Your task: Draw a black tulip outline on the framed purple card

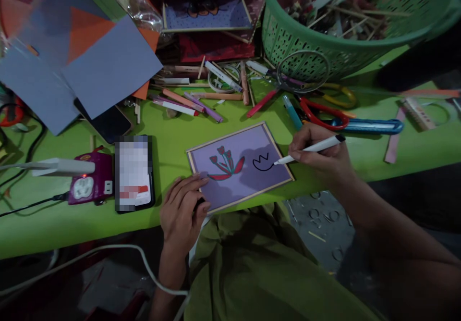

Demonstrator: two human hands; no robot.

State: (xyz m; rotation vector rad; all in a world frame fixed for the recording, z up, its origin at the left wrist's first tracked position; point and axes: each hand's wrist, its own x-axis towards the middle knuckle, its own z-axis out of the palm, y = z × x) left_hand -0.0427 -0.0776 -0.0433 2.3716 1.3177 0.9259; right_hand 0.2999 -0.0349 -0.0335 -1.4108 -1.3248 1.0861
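Note:
A purple card (237, 177) edged with thin wooden sticks lies tilted at the table's front edge. On its left part is a red flower drawing (226, 162) with dark outlines; on its right is a black, crown-topped curved line (262, 162). My right hand (319, 155) is closed around a white marker (313, 149), whose tip touches the end of this line. My left hand (185, 205) grips the card's lower left corner, fingers bent over the edge. Something small and dark, perhaps a cap, shows between its thumb and fingers.
Several markers (180, 107) lie behind the card. Red-handled scissors (320, 112) and a blue cutter (374, 126) are at right, below a green basket (324, 54). A phone (133, 177) and a purple power adapter (90, 181) with cables stand left, near paper sheets (111, 66).

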